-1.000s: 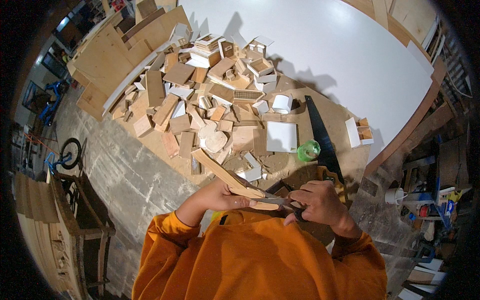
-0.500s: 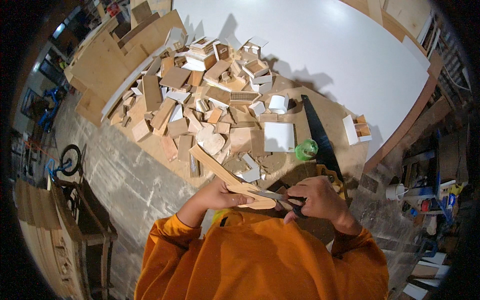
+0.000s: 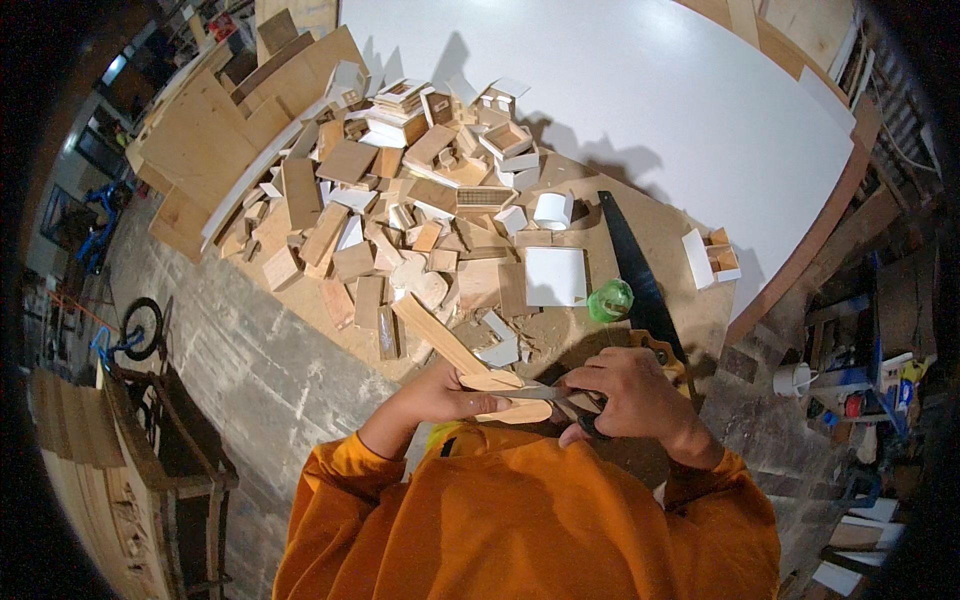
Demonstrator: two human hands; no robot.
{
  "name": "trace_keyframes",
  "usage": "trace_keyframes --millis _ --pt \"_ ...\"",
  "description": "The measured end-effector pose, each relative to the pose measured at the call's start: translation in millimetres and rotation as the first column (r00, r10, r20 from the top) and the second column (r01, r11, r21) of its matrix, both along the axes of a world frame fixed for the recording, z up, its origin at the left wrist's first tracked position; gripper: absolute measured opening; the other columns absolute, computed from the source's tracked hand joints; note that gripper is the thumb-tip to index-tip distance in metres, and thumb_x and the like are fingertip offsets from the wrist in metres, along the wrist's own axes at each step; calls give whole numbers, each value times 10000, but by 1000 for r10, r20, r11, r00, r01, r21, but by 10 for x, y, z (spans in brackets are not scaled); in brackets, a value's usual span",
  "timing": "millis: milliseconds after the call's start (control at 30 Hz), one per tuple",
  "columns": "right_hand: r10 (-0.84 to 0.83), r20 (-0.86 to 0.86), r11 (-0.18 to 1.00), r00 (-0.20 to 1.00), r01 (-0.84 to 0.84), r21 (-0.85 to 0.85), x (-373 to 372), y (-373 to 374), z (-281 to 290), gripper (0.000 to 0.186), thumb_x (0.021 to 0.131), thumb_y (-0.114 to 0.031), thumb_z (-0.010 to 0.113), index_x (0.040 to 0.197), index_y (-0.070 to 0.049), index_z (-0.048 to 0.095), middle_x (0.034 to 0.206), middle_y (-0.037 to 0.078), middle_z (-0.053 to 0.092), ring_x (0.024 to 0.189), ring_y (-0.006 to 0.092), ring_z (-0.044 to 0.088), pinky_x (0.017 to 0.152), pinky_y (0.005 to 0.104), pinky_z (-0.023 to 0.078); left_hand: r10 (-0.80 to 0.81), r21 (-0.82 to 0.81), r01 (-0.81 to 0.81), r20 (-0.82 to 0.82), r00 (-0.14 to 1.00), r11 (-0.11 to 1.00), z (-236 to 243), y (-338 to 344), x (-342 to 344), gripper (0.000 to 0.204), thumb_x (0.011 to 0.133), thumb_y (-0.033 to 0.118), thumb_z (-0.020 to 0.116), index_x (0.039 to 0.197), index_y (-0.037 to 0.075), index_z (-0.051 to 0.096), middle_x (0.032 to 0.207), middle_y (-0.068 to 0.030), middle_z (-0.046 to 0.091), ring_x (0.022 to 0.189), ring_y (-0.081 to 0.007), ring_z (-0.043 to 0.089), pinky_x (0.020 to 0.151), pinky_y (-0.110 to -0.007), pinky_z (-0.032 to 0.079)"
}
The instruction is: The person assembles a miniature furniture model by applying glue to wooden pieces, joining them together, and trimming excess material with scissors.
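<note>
My left hand (image 3: 425, 398) grips thin pale wooden strips (image 3: 436, 333), which look split or layered near its thumb; the long end points up and left. My right hand (image 3: 635, 398) is closed on dark-handled scissors (image 3: 535, 393), whose blades cross the strips between the hands. Beyond them lies a pile of small wood offcuts and boxes (image 3: 350, 160) on a board. A handsaw (image 3: 630, 260) with a yellowish handle and a green plastic bottle (image 3: 610, 300) lie just past my right hand.
A large white panel (image 3: 690, 120) fills the back right, with a small box (image 3: 710, 258) near its edge. Plywood sheets (image 3: 220, 130) stand at back left. A wooden frame (image 3: 185, 485) and bicycle wheel (image 3: 141, 322) are at left; a white bucket (image 3: 792, 378) is at right.
The scissor blades and the cut ends of the strips have shifted slightly within my hands. The background sits a little left of where it was.
</note>
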State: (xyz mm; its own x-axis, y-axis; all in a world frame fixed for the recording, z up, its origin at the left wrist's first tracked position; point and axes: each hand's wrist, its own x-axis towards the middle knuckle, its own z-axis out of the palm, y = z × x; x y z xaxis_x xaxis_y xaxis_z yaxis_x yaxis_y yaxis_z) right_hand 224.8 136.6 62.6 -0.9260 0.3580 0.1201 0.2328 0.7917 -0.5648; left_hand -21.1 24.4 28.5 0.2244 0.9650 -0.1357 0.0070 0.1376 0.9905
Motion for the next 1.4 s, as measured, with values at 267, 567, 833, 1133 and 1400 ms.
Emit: trace_keyframes --millis 267,567,833,1133,1400 --pt "-56 -39 954 998 42 -297 86 93 -70 608 531 -493 842 840 -16 627 694 89 598 619 261 604 551 336 458 197 -148 -169 208 958 974 -104 -95 -89 207 777 17 710 970 -12 639 888 -46 667 806 -109 614 731 -259 494" --pt "-37 -31 958 999 27 -284 37 -32 -182 610 579 -477 832 930 -24 624 744 72 622 690 159 630 610 297 492 380 -157 -346 361 852 925 -187 -94 27 280 791 5 690 1049 -1 583 893 -51 654 785 -137 627 708 -277 515" --pt "-438 -321 645 840 46 -762 -235 -61 -581 329 803 -116 702 1066 -14 532 800 9 568 713 53 535 628 192 450 642 -483 -425 537 547 766 -220 170 145 365 846 64 601 1182 -13 481 1073 -131 617 941 -231 635 814 -344 538" --pt "-612 -69 248 787 108 -963 -543 -13 -610 333 734 -196 741 966 -50 553 728 -4 563 568 47 473 479 190 385 568 -475 -352 458 684 807 -329 103 92 130 831 51 628 951 1 616 773 -13 616 619 -67 549 502 -187 416" --pt "299 -17 705 954 -233 -670 151 405 -488 416 714 -357 796 916 -43 613 646 -9 547 554 50 451 495 219 368 561 -427 -395 398 726 813 -140 124 -210 125 799 35 617 920 11 601 689 5 602 467 -30 483 417 -150 387"
